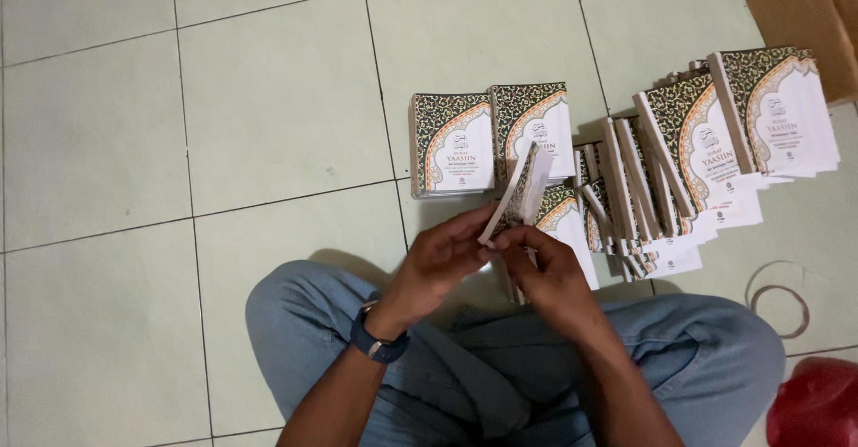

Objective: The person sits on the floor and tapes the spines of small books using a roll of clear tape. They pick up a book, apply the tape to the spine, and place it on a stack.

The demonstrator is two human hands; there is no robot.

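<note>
A small booklet with a green patterned and white cover is held edge-up above my lap. My left hand grips its lower edge from the left, and my right hand pinches it from the right. A dark watch sits on my left wrist. Two neat stacks of the same booklets lie side by side on the tiled floor just beyond my hands. To the right, a leaning, fanned-out pile of booklets spreads across the floor.
I sit cross-legged in blue jeans on pale green floor tiles. Brown cardboard lies at the top right. A rubber band ring rests by my right knee, and a red plastic bag sits at the bottom right corner.
</note>
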